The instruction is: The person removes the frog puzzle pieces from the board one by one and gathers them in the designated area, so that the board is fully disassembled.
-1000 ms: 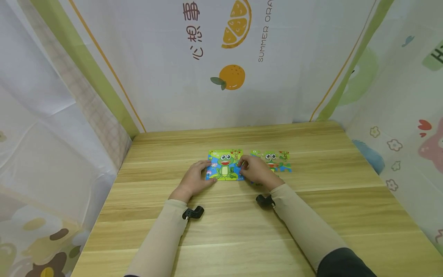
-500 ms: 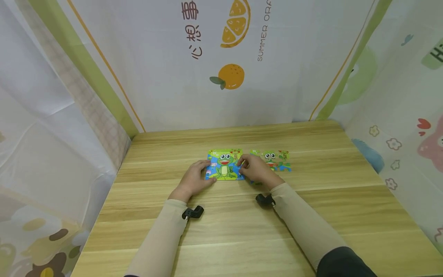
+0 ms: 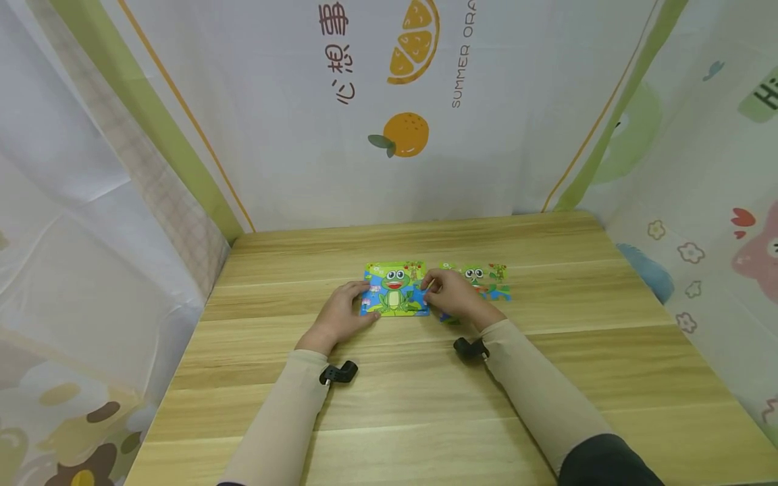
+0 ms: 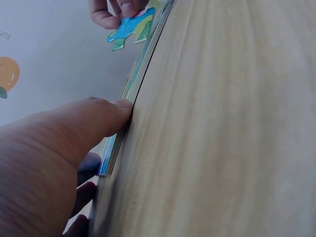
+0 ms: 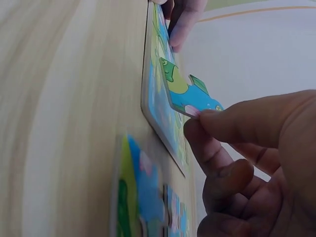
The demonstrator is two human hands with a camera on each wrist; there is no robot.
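Observation:
A flat puzzle board (image 3: 394,298) printed with a smiling green frog lies on the table. My left hand (image 3: 337,319) holds its left side, thumb at the near edge and fingers along the left edge. Above the board's right part, my right hand (image 3: 457,297) pinches a jigsaw piece (image 5: 186,96) in blue, green and pink between thumb and forefinger. The right wrist view shows this piece raised and tilted, apart from the board. Loose jigsaw pieces (image 3: 500,273) of a similar frog picture lie right of the board, partly hidden by my right hand.
The wooden table (image 3: 389,405) meets a white printed curtain (image 3: 273,135) at its far edge, and more cloth hangs at both sides. A black wrist camera (image 3: 340,372) sits on the left sleeve, another black camera (image 3: 471,349) on the right.
My right hand has shifted slightly right and away from the board's right edge, the jigsaw piece in its fingers. My left hand stays in place on the board.

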